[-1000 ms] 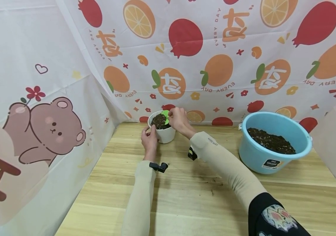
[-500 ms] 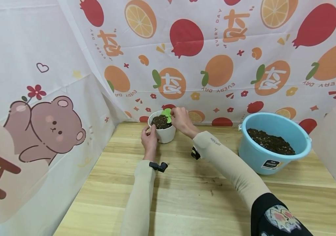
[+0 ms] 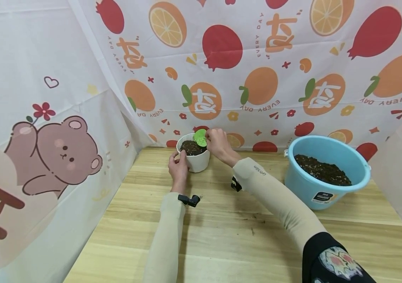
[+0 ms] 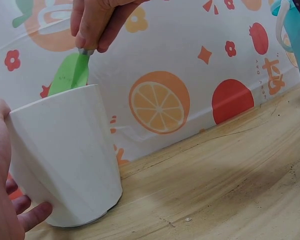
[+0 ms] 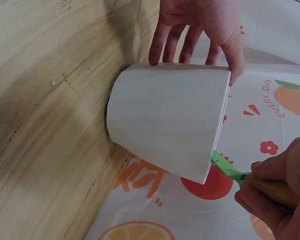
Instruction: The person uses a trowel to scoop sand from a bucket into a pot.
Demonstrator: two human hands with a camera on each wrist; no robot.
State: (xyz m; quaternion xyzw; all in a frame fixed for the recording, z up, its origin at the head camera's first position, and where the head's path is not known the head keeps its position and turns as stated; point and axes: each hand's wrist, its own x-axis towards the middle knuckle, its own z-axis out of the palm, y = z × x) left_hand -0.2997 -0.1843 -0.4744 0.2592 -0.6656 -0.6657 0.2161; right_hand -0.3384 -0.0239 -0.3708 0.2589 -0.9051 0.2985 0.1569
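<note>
White plastic flower pot (image 3: pixel 194 156) stands upright on the wooden table (image 3: pixel 222 232), close to the fruit-print backdrop (image 3: pixel 257 70) at the rear, well left of the light-blue tub (image 3: pixel 322 173). Pot is filled w/ dark soil (image 3: pixel 191 147) nearly to the rim.

Left hand (image 3: pixel 178 167) grips the pot's near-left side: thumb on the rim edge, fingers curled round the wall, as the left wrist view shows (image 4: pixel 7 200) and the right wrist view confirms (image 5: pixel 200 30).

Right hand (image 3: pixel 217 144) is just right of the pot, above its rim, fingers clamped on the wooden handle (image 5: pixel 270 190) of a small trowel w/ a green blade (image 3: pixel 200 137). Blade points down-left into the pot at its far-right edge; left wrist view shows the blade (image 4: pixel 70 74) passing behind the rim, tip hidden inside, so can't tell how deep it sits in the soil.

Tub holds more dark soil (image 3: pixel 322 169), has a black label (image 3: pixel 322 196) on its front wall, stands well apart from the pot, to its right on the same table. Bear-print sheet (image 3: pixel 52 153) hangs left of the pot. Both forearms in beige sleeves (image 3: pixel 275 196), each w/ a black wrist-camera mount (image 3: pixel 189 200).
</note>
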